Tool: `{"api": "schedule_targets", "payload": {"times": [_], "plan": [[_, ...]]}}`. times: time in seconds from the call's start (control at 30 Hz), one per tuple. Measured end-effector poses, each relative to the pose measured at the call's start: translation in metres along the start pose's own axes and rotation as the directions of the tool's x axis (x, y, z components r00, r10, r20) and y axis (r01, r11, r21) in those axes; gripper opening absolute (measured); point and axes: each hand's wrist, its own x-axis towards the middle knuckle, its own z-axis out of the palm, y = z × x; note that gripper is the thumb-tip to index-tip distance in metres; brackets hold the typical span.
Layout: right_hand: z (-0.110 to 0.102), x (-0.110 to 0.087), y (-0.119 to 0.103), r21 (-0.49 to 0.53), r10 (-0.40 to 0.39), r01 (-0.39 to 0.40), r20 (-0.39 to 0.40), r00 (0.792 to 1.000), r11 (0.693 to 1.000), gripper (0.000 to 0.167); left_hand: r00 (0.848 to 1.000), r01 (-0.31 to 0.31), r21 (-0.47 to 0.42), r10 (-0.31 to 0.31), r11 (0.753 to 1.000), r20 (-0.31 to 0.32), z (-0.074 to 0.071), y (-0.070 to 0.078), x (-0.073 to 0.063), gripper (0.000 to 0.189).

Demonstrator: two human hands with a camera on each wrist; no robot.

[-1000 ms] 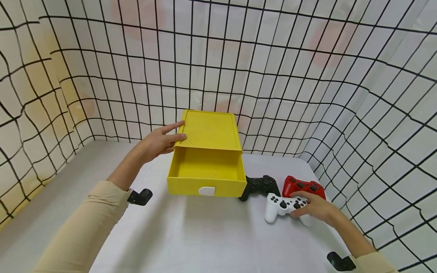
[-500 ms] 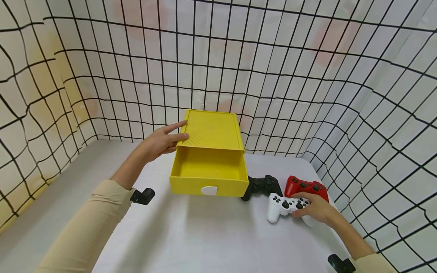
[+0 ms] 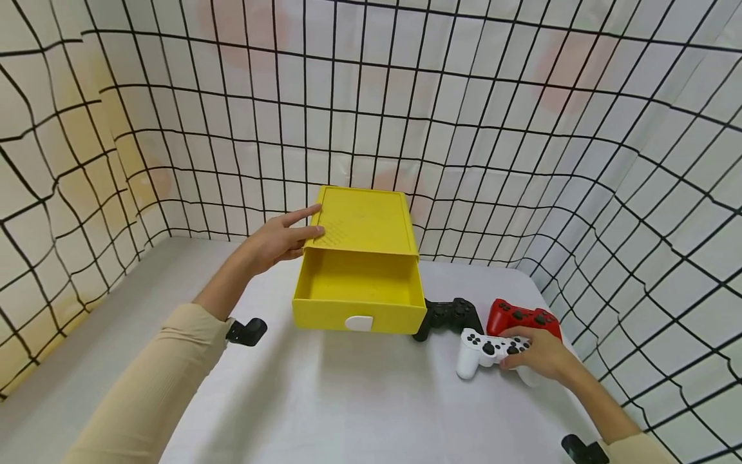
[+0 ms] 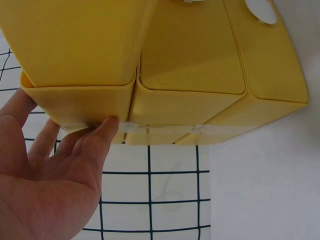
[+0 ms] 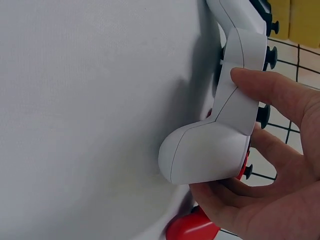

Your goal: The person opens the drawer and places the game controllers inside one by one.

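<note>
A yellow drawer unit (image 3: pixel 365 219) stands mid-table in the head view, its top drawer (image 3: pixel 359 316) pulled out and bare inside. My left hand (image 3: pixel 272 243) rests on the unit's left side, two fingertips over the top edge. From the left wrist, more fingers of that hand (image 4: pixel 65 165) lie along the side wall, with two closed drawers (image 4: pixel 190 45) below the extended one. On the right, my right hand (image 3: pixel 542 354) grips the white game controller (image 3: pixel 484 351) by its right half. The right wrist view shows the thumb on the white shell (image 5: pixel 210 150), other fingers around its grip.
A black game controller (image 3: pixel 449 316) lies beside the drawer unit, partly behind it. The red game controller (image 3: pixel 516 316) sits right behind the white one. Black grid netting (image 3: pixel 371 96) over white sheeting walls the table (image 3: pixel 359 399) at the back and sides.
The whole head view shifts slightly, so everything sits a little further right in it. Both hands keep their places on the drawer unit and the white controller.
</note>
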Motion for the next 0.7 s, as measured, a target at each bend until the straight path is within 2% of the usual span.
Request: {"api": "schedule_targets", "payload": {"times": [0.37,0.6,0.7], "plan": [[-0.021,-0.01,-0.005,-0.008,-0.049,0.048,-0.039,0.998,0.999,0.059,1.0,-0.001,0.003,0.001,1.0,-0.005,0.0,-0.001,0.002,0.073],[-0.04,-0.014,-0.019,-0.042,-0.022,0.019,-0.056,0.998,0.999,0.067,1.0,0.0,-0.011,0.0,1.0,-0.002,-0.001,-0.001,0.003,0.073],[-0.048,-0.014,-0.026,-0.015,0.007,-0.008,-0.054,0.999,1.0,0.072,1.0,0.002,-0.013,-0.002,1.0,-0.002,-0.001,-0.001,0.002,0.074]]}}
